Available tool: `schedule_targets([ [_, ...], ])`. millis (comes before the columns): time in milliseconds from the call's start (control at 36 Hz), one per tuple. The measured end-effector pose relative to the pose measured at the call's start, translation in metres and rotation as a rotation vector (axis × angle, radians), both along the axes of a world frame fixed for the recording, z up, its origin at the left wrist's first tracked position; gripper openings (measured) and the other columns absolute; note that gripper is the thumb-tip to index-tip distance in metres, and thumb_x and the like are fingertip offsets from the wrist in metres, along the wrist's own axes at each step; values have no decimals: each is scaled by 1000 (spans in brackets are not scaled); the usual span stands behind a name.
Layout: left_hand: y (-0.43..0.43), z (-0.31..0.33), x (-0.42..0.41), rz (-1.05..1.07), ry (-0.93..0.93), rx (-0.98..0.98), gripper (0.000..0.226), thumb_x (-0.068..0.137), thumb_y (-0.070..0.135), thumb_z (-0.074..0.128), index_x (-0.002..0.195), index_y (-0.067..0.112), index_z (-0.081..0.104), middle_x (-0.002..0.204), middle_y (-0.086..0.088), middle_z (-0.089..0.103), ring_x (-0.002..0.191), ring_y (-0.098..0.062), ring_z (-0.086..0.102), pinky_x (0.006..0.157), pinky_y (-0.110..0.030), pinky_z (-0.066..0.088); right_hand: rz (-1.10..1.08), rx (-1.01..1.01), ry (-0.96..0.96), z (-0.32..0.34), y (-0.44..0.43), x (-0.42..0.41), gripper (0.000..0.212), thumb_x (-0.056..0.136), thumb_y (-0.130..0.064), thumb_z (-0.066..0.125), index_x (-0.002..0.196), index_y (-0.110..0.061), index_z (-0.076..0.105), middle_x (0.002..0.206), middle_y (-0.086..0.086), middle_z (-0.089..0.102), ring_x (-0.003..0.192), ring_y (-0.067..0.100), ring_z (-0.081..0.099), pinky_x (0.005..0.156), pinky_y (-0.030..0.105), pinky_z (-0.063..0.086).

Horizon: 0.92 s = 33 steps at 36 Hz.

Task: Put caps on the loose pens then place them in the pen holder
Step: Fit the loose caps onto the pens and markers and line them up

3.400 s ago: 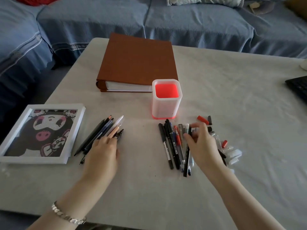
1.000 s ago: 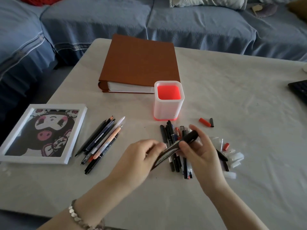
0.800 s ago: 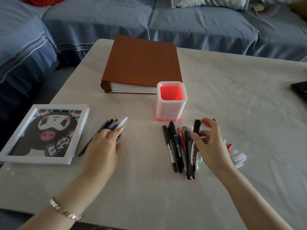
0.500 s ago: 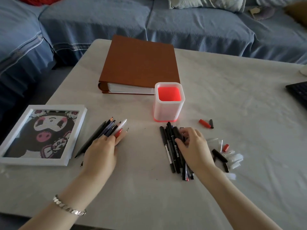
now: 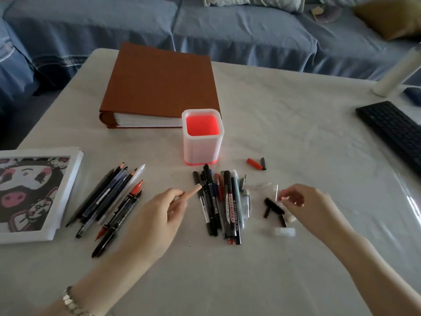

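Pens are lying in two bunches on the table (image 5: 296, 124): uncapped pens (image 5: 102, 198) on the left and capped pens (image 5: 229, 206) just in front of the pen holder (image 5: 201, 147). The left hand (image 5: 157, 217) is pinching a peach pen (image 5: 193, 193), which is pointing toward the capped bunch. The right hand (image 5: 312, 204) is hovering over the loose caps (image 5: 274, 206) with its fingers curled. Blur is hiding whether it is holding one.

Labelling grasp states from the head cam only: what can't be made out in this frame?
Head view:
Right hand: motion blur and its own fingers hide what, if anything, it pinches.
Peach pen: left hand covers its barrel; only one end shows.
Keyboard: cut off by the right edge.
Framed picture: cut off by the left edge.
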<state>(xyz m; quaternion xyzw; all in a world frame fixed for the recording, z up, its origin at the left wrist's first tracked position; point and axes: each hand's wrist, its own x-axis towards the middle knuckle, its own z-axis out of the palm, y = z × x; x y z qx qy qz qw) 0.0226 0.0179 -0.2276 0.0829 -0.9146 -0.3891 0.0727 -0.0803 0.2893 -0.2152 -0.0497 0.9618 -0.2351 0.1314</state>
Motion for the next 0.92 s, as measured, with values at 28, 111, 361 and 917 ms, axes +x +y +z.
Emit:
schedule_targets([
  [28,2,0,0,-11,-2,34,7,88,26,53,88,24,59,63,8,55,66,-7,52,52,-20,37,9,52,-31,2,10,-2,18,81,-14,59,76,-31,59,75,-9,63,73,15,57,67,31,46],
  [111,9,4,2,-27,1,71,6,88,24,54,88,25,60,70,9,61,75,-5,53,61,-15,39,85,186,-97,6,33,-4,29,76,-14,63,67,-39,52,71,-16,56,66,7,51,62,26,41],
  [361,16,9,4,-31,-49,72,7,87,23,55,85,26,61,84,21,58,73,-6,53,57,-10,38,329,254,-170,-8,25,12,31,73,-38,69,69,-45,40,79,-18,41,75,2,46,64,17,38],
  [917,10,11,12,-48,-85,146,8,87,26,55,81,28,61,78,11,61,67,-15,54,55,-22,40,200,96,13,-6,-26,-6,10,83,-30,60,92,-26,62,90,-10,50,80,13,51,67,27,42],
])
